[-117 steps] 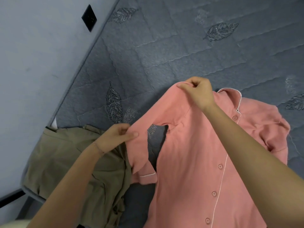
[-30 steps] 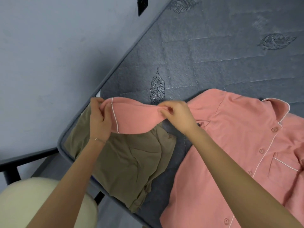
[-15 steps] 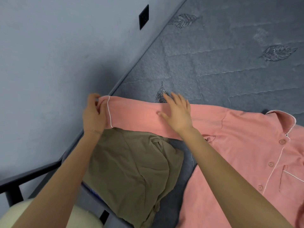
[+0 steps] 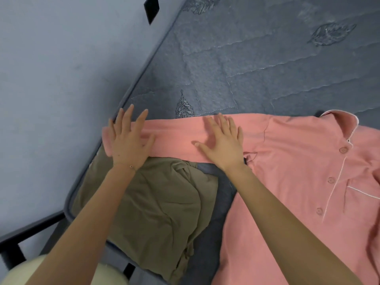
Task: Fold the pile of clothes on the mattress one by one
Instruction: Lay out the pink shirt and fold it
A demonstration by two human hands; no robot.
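A pink button-up shirt [image 4: 298, 171] with white piping lies face up on the grey quilted mattress [image 4: 246, 68]. Its sleeve [image 4: 176, 136] stretches out flat to the left, partly over an olive-green garment [image 4: 156, 206] bunched at the mattress corner. My left hand [image 4: 128, 138] lies flat with spread fingers on the cuff end of the sleeve. My right hand [image 4: 223, 142] presses flat on the sleeve nearer the shoulder. Neither hand holds anything.
A grey wall [image 4: 51, 79] runs along the mattress's left edge, with a black square plate [image 4: 151, 9] on it. A dark bed frame bar [image 4: 30, 229] shows at lower left. My pale-clothed knee [image 4: 24, 272] is at the bottom left.
My left hand has let go of the cuff and now lies flat on it. The sleeve has settled flat over the olive garment, and my right hand stays pressed on it.
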